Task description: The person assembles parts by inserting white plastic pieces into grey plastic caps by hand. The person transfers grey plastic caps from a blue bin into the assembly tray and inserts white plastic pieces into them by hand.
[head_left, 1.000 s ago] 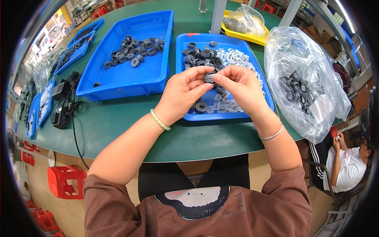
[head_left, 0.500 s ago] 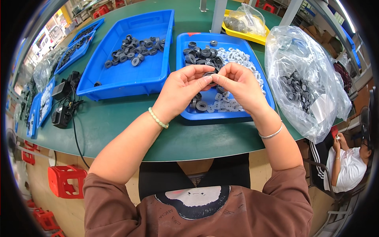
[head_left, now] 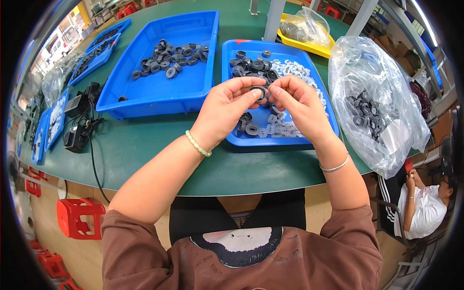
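Note:
My left hand (head_left: 227, 112) and my right hand (head_left: 297, 104) meet above a blue tray (head_left: 325, 104), both pinching one dark grey ring (head_left: 259, 92) between their fingertips. Whether a white piece sits on the ring I cannot tell. Under the hands the tray holds several dark rings (head_left: 251, 65) at its far end and a heap of small white plastic clips (head_left: 292, 72) along its right side. A beaded bracelet is on the left wrist, a thin bangle on the right.
A bigger blue tray (head_left: 159, 96) with several dark rings (head_left: 169, 58) lies to the left. A clear plastic bag (head_left: 374, 104) of dark rings stands at the right, a yellow tray (head_left: 309, 43) behind. Black adapters (head_left: 77, 121) with cables lie left. A person sits at the lower right.
Both hands have stayed over the right blue tray; the fingers have shifted slightly on the ring, turning it between the fingertips.

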The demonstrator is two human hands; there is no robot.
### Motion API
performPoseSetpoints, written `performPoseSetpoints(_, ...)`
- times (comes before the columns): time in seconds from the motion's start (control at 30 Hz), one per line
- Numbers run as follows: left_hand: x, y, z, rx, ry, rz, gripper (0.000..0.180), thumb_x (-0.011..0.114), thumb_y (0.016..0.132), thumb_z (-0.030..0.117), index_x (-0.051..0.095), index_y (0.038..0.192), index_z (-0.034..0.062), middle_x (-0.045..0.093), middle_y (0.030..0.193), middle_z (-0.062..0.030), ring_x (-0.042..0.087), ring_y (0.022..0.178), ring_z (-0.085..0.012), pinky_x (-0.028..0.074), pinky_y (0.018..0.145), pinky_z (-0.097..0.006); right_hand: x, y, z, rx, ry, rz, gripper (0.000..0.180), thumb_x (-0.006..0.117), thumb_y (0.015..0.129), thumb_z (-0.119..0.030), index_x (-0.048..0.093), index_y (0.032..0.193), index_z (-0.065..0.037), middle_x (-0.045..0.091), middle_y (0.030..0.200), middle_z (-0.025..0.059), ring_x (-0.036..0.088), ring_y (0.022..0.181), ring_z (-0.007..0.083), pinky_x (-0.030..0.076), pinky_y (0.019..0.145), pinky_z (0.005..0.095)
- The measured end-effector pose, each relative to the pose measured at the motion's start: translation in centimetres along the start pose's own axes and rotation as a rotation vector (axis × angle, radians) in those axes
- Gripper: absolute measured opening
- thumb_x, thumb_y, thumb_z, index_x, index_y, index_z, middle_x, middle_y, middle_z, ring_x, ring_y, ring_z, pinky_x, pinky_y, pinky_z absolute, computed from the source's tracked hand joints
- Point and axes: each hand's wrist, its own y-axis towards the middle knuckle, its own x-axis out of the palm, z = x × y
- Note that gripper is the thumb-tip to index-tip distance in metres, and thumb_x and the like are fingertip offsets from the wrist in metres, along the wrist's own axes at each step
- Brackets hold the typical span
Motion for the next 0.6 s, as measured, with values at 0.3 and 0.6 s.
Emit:
performPoseSetpoints(0.3, -0.1, 0.1, -0.8, 0.024, 0.008, -0.041, 0.025, 0.06, 0.093, 0.001, 0.061, 0.117, -0.0029, 0.067, 0.104, -0.0061, 0.063, 0.096, -0.0091, 0.051, 0.085, -0.023, 0.2, -0.2, 0.3, -0.07, -0.09, -0.016, 0.014, 0.057, 0.098, -0.015, 0.06, 0.103, -0.002, 0.061, 0.087, -0.0001, 0.053, 0.078, 0.0055, 0.043, 0.069, 0.0204)
performPoseSetpoints(0.6, -0.4, 0.3, -1.4, 0.13, 0.277, -0.013, 0.027, 0.056, 0.094, 0.0, 0.061, 0.12, -0.001, 0.068, 0.104, -0.0067, 0.064, 0.097, -0.0095, 0.052, 0.087, -0.024, 0.6, -0.3, 0.4, -0.074, -0.165, 0.02, 0.012, 0.063, 0.092, -0.008, 0.06, 0.101, 0.0, 0.062, 0.087, 0.0014, 0.057, 0.078, 0.0059, 0.048, 0.07, 0.022)
